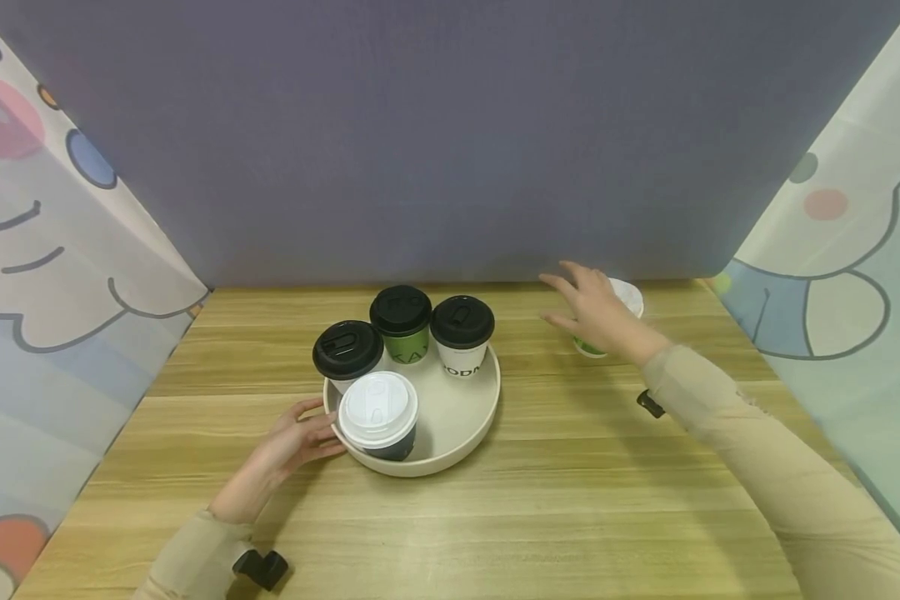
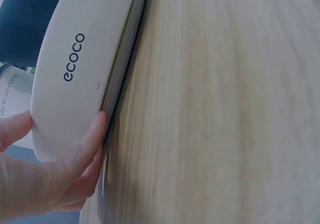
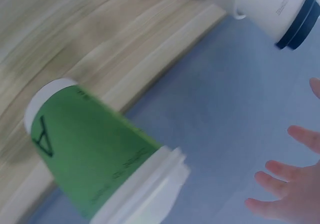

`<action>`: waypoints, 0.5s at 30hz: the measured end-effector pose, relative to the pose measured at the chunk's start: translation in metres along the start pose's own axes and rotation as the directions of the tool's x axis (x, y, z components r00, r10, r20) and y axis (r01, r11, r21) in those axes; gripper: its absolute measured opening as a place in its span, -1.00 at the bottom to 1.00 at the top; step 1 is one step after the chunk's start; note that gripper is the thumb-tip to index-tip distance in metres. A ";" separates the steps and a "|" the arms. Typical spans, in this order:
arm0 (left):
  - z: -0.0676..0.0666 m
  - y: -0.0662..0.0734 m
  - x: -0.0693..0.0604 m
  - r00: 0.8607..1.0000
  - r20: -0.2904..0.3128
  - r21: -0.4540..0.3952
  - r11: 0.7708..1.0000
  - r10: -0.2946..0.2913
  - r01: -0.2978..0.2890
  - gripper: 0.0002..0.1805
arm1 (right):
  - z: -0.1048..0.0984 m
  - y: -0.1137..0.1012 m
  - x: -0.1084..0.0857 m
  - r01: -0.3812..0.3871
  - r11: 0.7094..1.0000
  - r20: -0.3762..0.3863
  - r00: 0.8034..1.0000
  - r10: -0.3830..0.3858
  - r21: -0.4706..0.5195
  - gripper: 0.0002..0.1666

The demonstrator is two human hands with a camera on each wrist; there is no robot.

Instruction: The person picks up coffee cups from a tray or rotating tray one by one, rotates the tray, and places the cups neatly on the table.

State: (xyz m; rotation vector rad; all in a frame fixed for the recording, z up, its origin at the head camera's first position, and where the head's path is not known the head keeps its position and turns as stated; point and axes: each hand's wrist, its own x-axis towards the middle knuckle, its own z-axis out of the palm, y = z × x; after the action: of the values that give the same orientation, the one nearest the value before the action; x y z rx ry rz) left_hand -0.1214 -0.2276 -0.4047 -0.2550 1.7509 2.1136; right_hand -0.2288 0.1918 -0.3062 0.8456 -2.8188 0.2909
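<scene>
My left hand [image 1: 288,446] holds the left side of a round cream tray [image 1: 450,417], its fingers at the rim and the lower side. On the tray stand a white-lidded dark paper cup [image 1: 378,412], a green cup with a black lid [image 1: 401,325], a white cup with a black lid [image 1: 462,335] and another black-lidded cup [image 1: 348,352]. Over at the right, my right hand [image 1: 596,308] has its fingers spread, holding nothing. Beside it, partly hidden in the head view, is a green paper cup with a white lid [image 3: 95,149], apart from the fingers.
The wooden table [image 1: 555,500] ends at a grey-blue panel [image 1: 450,150] at the back. Cartoon-printed sheets [image 1: 67,208] flank both sides. A black wrist device [image 1: 261,569] sits at the left sleeve, another [image 1: 651,404] at the right.
</scene>
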 end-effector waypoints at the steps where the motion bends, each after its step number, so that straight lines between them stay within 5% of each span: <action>1: 0.000 0.000 0.000 1.000 -0.003 0.000 1.000 -0.001 0.001 -0.24 | 0.000 -0.003 0.000 0.010 1.000 0.003 1.000 -0.010 0.008 -0.32; 15: 0.001 0.000 0.000 1.000 0.009 0.013 1.000 0.006 -0.006 -0.26 | -0.003 -0.042 0.001 0.219 0.976 -0.092 0.972 -0.218 0.005 -0.35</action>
State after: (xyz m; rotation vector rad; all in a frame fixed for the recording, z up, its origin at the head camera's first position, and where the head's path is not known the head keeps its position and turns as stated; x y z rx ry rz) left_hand -0.1213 -0.2269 -0.4046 -0.2368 1.7623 2.1037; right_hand -0.2055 0.1576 -0.2973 1.1056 -2.6134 0.3096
